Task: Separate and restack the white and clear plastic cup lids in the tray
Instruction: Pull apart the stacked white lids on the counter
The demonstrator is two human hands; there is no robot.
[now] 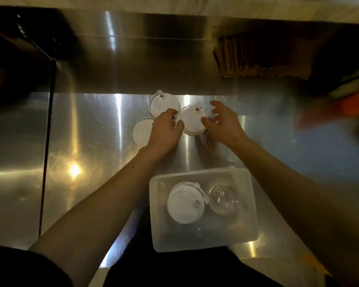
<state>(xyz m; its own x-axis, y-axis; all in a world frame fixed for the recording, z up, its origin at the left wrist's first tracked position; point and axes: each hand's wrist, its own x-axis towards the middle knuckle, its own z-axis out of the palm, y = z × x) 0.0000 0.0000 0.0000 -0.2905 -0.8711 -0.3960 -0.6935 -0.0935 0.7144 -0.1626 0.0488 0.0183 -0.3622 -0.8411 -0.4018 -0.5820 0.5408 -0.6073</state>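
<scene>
item: white lid, middle (193,121), on the steel counter (91,141), beyond the tray (203,243). it lies flat, top up, squarely between your two hands. round, so no real long axis; the only direction it has is its small plug tab (197,108), which points away from you, toward the back of the counter.

item: your left hand (164,133). fingers curled narrow, fingertips at the lid's left rim; whether they also touch the far white lid (164,102) behind them, you cannot tell. nothing is lifted.

item: your right hand (224,123). spread wide, thumb at the lid's right rim, other fingers arched above the counter past it. holding nothing yet.

relation that matters: both hands flank the middle lid about equally, left rim to left hand, right rim to right hand. a pinch across its width looks like the likely next move.

item: near-left white lid (142,131), flat, partly under your left wrist.

item: clear lids (218,146), loose on the counter below your right hand, hard to count.

item: tray, near edge of the counter, long axis running left to right. inside: white stack (184,204) on the left, clear domed stack (223,198) just beside it on the right, tabs touching or nearly so. judged: sorting is partly done, several lids remain outside.
</scene>
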